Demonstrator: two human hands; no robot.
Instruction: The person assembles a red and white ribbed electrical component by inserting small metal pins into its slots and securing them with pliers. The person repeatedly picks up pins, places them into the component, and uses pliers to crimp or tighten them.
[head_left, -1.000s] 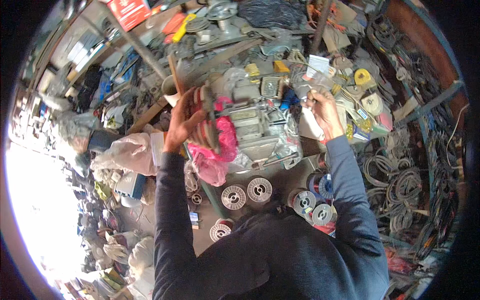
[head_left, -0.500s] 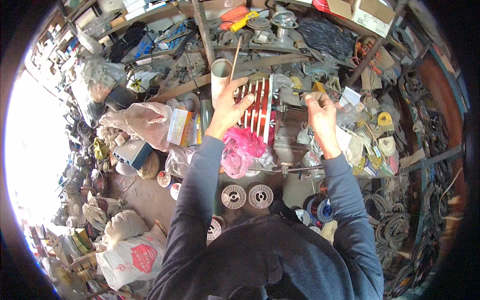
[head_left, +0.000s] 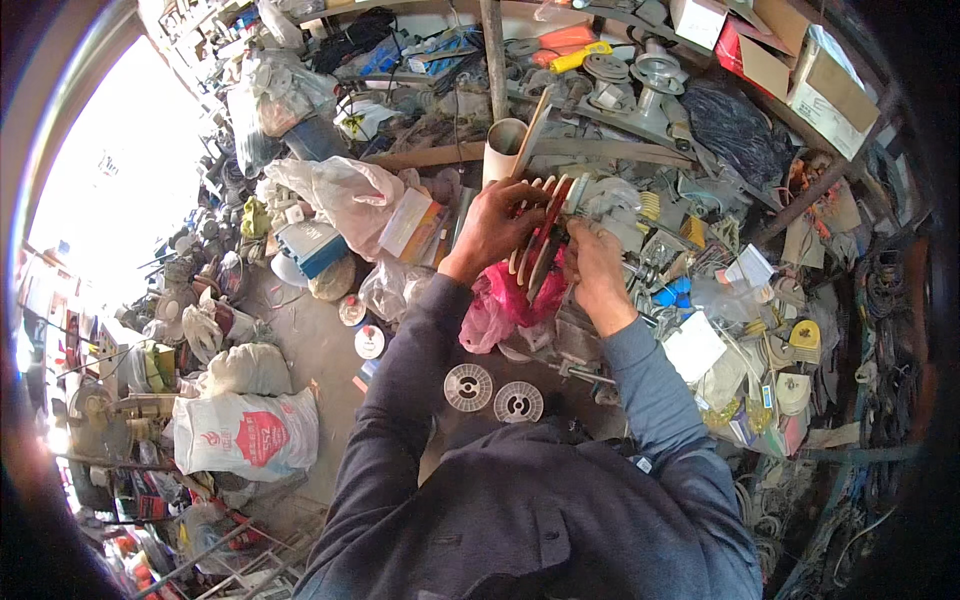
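Observation:
Between my hands is a coil-winding former (head_left: 557, 222) with pale slats and dark red copper wire wound between them, held tilted. My left hand (head_left: 497, 228) is closed over its left side, fingers bent across the slats. At the former's right end, my right hand (head_left: 597, 268) grips with thumb and fingers; part of that grip is hidden. Just below hangs a crumpled pink plastic bag (head_left: 505, 305). Beyond my left hand stands a cardboard tube (head_left: 502, 152), a thin wooden stick (head_left: 533, 130) leaning beside it. Right of my right hand a metal shaft (head_left: 645, 272) shows.
Two wire spools (head_left: 468, 388) lie close to my body. A blue-grey box (head_left: 311, 247) and a white sack (head_left: 247, 433) are to the left. Papers (head_left: 697, 347) and small parts crowd the bench at right. Upper right are open cardboard boxes (head_left: 835, 90).
My right hand has come left from beside the winding machine onto the former's right end. The former now tilts and looks shifted off the machine. The whole view has turned.

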